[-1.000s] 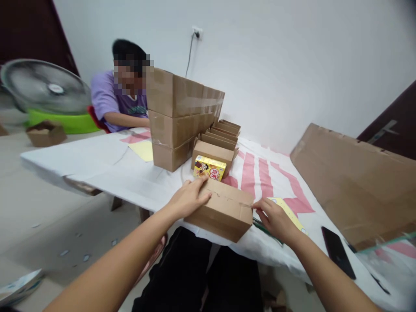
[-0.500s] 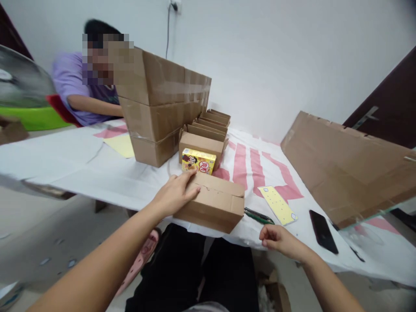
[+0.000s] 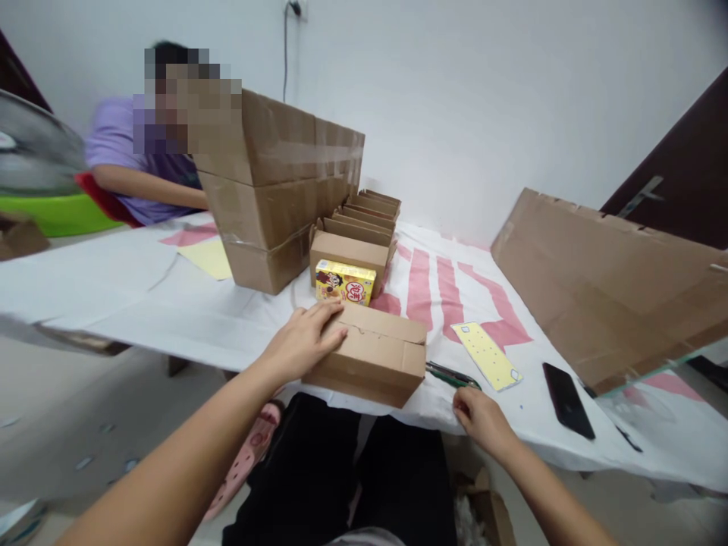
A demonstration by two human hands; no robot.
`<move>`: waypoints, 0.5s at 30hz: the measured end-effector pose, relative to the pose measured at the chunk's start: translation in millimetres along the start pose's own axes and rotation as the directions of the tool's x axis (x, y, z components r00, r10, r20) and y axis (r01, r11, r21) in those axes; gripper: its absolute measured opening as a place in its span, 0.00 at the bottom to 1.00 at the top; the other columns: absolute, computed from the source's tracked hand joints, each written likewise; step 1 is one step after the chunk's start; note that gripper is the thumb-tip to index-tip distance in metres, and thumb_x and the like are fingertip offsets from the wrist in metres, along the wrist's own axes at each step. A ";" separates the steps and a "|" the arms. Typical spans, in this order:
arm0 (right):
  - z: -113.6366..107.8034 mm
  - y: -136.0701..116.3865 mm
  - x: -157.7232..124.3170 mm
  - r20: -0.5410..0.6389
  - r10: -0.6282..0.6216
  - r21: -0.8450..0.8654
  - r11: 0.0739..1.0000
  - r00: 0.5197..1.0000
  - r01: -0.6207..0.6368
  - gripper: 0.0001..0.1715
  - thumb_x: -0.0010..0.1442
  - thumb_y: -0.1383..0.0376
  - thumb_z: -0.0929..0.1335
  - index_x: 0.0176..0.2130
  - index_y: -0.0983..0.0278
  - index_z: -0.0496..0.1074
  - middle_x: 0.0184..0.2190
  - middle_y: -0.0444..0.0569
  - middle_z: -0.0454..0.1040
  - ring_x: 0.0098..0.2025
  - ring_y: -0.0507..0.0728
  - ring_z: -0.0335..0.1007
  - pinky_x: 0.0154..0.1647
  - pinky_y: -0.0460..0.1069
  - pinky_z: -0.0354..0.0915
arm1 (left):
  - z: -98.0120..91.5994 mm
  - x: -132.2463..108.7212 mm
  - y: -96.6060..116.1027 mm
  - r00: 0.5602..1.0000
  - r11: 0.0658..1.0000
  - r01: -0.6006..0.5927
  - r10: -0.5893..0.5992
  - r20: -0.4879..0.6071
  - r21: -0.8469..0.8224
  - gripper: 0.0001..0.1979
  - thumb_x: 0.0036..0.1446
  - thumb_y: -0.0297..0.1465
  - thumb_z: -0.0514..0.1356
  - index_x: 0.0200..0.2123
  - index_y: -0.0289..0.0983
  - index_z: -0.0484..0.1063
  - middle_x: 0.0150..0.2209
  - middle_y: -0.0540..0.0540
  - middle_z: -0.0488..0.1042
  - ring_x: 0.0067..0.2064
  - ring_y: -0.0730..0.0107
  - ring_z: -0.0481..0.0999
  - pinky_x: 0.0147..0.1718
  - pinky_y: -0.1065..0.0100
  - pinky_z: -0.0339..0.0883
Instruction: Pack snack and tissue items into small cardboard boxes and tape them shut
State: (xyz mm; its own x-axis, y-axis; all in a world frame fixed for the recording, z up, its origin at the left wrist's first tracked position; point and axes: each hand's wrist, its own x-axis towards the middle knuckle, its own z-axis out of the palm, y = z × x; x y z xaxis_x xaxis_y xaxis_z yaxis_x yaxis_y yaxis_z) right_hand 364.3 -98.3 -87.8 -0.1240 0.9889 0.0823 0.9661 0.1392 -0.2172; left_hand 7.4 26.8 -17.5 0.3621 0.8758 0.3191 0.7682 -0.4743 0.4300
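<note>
Resting the left hand (image 3: pixel 304 337), fingers a bit spread, on the cardboard box (image 3: pixel 378 350) should stop it sliding at the table (image 3: pixel 130 299) edge. The right hand (image 3: pixel 478 413) curls near the green cutter (image 3: pixel 453 375); I can't tell if it holds anything.

— How is the scene lit?
— The wall (image 3: pixel 455 114) is washed softly; the floor (image 3: pixel 148 398) below the bench (image 3: pixel 125 299) is left dimmer.
— Is glare seen?
— A faint sheen is caught by the tape (image 3: pixel 333 154); the near carton (image 3: pixel 375 349) is rendered clearly.
— And the edges?
— The fan (image 3: pixel 34 144) is blurred and stretched, the top right corner darkened.
</note>
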 end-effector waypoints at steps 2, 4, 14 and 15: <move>0.1 1.8 -1.8 0.003 -0.007 0.019 1.000 1.000 0.007 0.09 0.56 0.73 0.61 0.32 0.62 0.68 0.31 0.48 0.73 0.35 0.56 0.69 0.36 0.49 0.63 | -0.6 -0.1 0.3 1.000 1.000 0.001 -0.001 0.006 -0.002 0.28 0.59 0.45 0.48 0.57 0.37 0.63 0.62 0.42 0.64 0.61 0.55 0.62 0.59 0.54 0.55; -1.3 4.1 -2.3 0.023 -0.005 0.039 0.999 1.000 0.004 0.12 0.56 0.75 0.60 0.32 0.62 0.69 0.32 0.48 0.73 0.36 0.56 0.70 0.37 0.49 0.64 | -1.3 -0.3 0.9 1.000 1.000 0.000 0.000 0.007 -0.004 0.27 0.59 0.45 0.48 0.57 0.37 0.63 0.62 0.42 0.64 0.61 0.55 0.62 0.59 0.54 0.55; -15.4 2.0 7.3 -0.215 -0.022 0.119 0.992 0.976 0.049 0.11 0.62 0.67 0.60 0.40 0.63 0.70 0.38 0.53 0.72 0.42 0.60 0.71 0.43 0.55 0.69 | -2.9 -2.1 2.6 1.000 1.000 -0.011 0.011 -0.004 -0.006 0.25 0.60 0.43 0.48 0.56 0.37 0.64 0.62 0.41 0.64 0.61 0.54 0.63 0.58 0.54 0.56; -18.3 -3.9 9.4 -0.261 -0.042 0.149 0.985 0.964 0.083 0.11 0.63 0.65 0.61 0.41 0.63 0.70 0.39 0.53 0.72 0.43 0.60 0.71 0.43 0.55 0.69 | -3.0 -2.3 2.8 1.000 1.000 -0.012 0.012 -0.004 -0.007 0.26 0.60 0.43 0.48 0.56 0.36 0.64 0.62 0.41 0.64 0.61 0.54 0.63 0.58 0.53 0.56</move>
State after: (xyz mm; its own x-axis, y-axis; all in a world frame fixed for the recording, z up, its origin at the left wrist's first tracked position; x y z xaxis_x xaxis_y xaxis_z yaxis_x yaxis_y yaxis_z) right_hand 363.5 -90.5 -68.4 -0.1008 0.9342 0.3422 0.9081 0.2269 -0.3520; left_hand 7.2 23.1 -14.5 0.3694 0.8696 0.3277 0.7598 -0.4856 0.4322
